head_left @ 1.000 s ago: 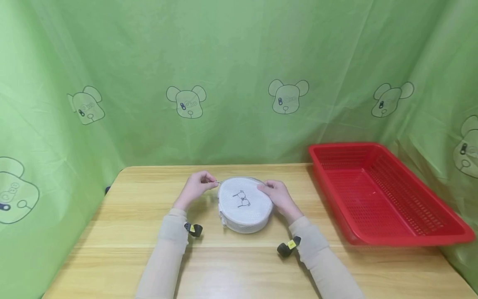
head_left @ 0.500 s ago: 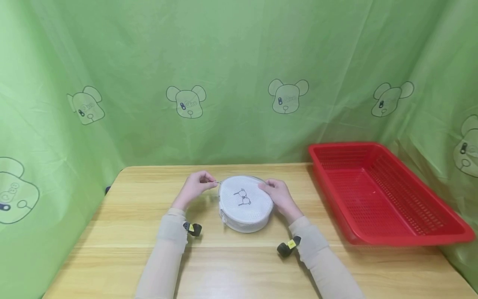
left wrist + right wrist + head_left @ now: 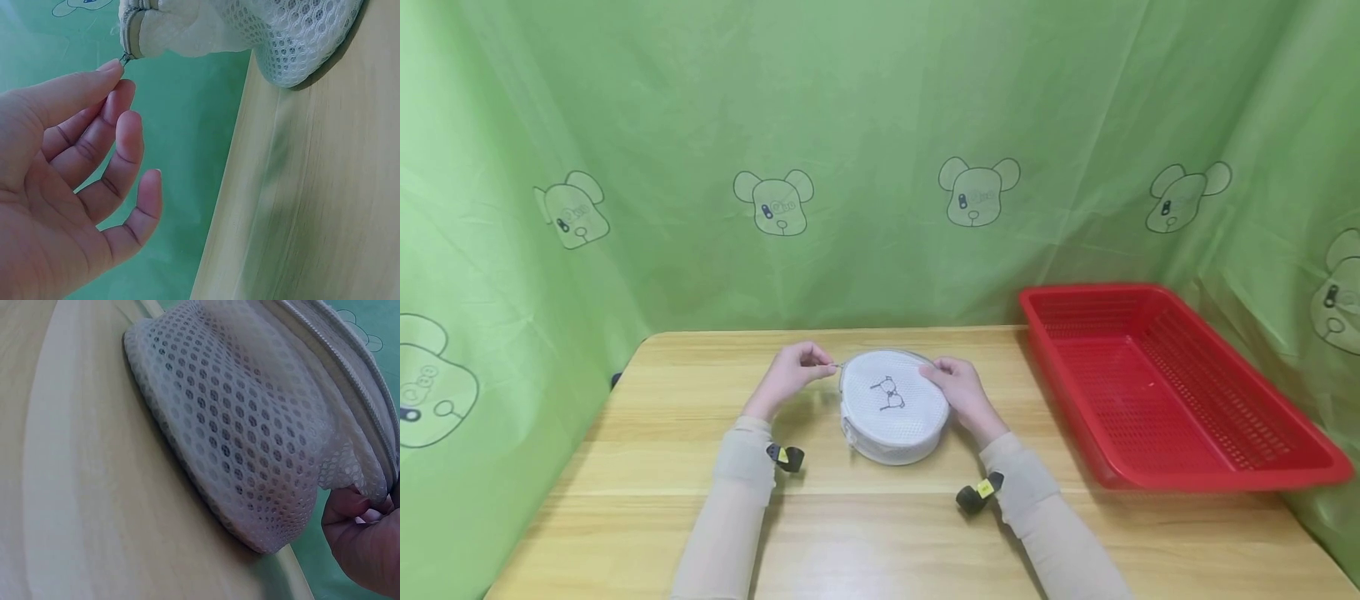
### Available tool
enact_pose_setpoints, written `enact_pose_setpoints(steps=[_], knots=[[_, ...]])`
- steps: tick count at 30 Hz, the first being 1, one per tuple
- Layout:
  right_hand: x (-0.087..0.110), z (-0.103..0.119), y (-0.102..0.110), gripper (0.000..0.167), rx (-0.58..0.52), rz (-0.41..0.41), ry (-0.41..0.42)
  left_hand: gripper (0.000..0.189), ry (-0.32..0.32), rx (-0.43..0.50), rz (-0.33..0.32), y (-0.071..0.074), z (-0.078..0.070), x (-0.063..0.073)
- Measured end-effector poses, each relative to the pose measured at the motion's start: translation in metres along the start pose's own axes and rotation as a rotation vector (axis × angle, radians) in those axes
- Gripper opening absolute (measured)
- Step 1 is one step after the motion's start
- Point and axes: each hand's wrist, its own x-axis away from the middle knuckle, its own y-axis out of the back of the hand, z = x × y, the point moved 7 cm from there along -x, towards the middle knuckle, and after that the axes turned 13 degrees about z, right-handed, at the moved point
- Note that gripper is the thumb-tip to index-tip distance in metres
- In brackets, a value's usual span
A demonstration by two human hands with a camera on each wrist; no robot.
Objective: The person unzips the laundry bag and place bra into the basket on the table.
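Observation:
A round white mesh laundry bag [image 3: 868,421] with a small dark line drawing on its lid stands on the table. At its far left edge my left hand [image 3: 790,375] pinches the zipper pull [image 3: 125,59] between thumb and index finger; the other fingers are loosely bent. My right hand [image 3: 961,393] grips the bag's far right rim, thumb on the lid. In the right wrist view, the zipper [image 3: 350,369] runs round the upper edge, and the fingers [image 3: 344,509] pinch the mesh below it. Whatever is inside the bag cannot be made out.
A red plastic basket [image 3: 1078,417] with slotted walls stands to the right of the bag. The wooden table [image 3: 865,533] ends at a green curtain [image 3: 880,267] printed with bear heads. Black camera straps sit on both wrists.
The bag has shifted very slightly away and to the right, the right hand's thumb moving with it. Both hands keep their holds; the left hand hardly moves.

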Motion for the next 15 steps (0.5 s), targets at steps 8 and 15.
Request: enact_pose_setpoints(steps=[8,15], knots=[[0.0012,0.0005,0.0010,0.027,-0.007,-0.002,-0.005,0.015,-0.006,0.003,0.016,0.0006,-0.0006,0.0007],[0.0003,0.0011,0.0021,0.026,-0.007,-0.004,0.005,0.016,-0.004,0.006,0.037,0.0011,-0.0008,0.0012]])
